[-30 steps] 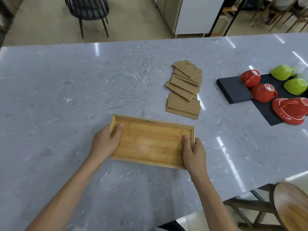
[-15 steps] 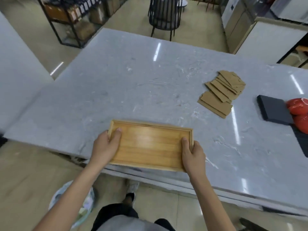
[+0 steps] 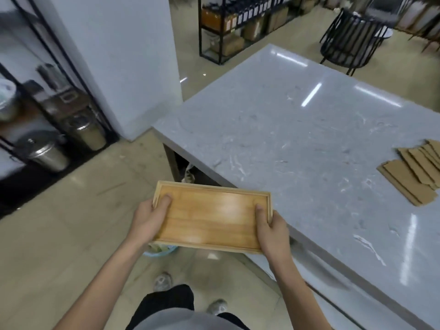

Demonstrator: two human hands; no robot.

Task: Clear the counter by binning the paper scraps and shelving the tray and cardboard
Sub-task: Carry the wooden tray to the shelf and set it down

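Fan of brown cardboard sheets (image 3: 415,172) on the grey marble counter (image 3: 297,129): cut off by the right frame edge. Pale blue bin (image 3: 160,249) at lower centre: mostly hidden beneath the rectangular wooden tray (image 3: 212,219); contents indistinct. Black metal shelving (image 3: 50,96) at upper left: blurred, and the steel canisters (image 3: 48,154) upon it lack legible detail. Labels on the far rack (image 3: 240,22): too small to read.

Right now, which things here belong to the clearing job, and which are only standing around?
Belong to the job:
- wooden tray, held by left hand and right hand
- cardboard pieces on the counter
- bin on the floor, mostly hidden under the tray

Only standing around:
- metal canisters
- black chair
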